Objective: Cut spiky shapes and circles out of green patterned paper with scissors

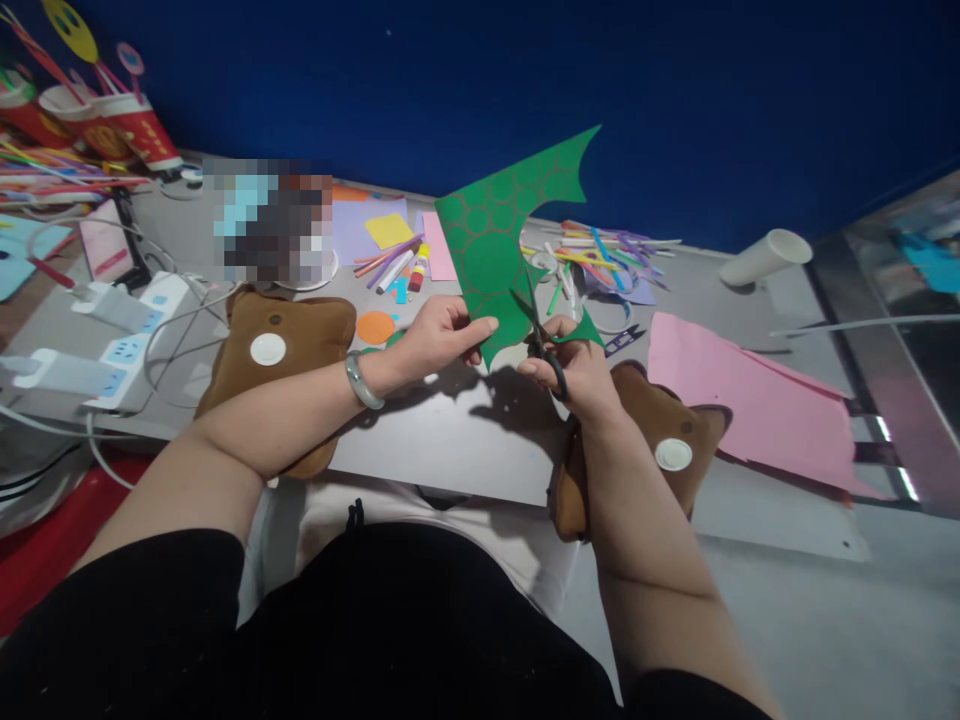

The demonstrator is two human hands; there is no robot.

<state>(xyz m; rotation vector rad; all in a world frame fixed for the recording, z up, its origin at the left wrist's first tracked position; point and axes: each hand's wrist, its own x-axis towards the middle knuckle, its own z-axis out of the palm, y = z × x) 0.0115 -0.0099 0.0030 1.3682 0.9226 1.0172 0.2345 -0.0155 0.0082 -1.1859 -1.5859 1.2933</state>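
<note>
A sheet of green paper (491, 262) with drawn circles is held up above the table, its right side cut into a curved edge. My left hand (442, 338) pinches its lower left part between thumb and fingers. Black-handled scissors (553, 362) are in my right hand (576, 372), the fingers in the handles. Their blades are parted at the lower right edge of the paper. A green strip (589, 333) shows beside the right fingers; whether it is still joined to the sheet, I cannot tell. An orange paper circle (375, 327) lies left of my left hand.
Brown cushions (311, 330) (651, 415) lie under both forearms. A power strip (139, 345) with cables stands at left. Markers (394, 265), a glue stick (420, 268) and coloured straws (607, 250) lie behind. Pink paper (750, 400) and a white tube (769, 257) are at right.
</note>
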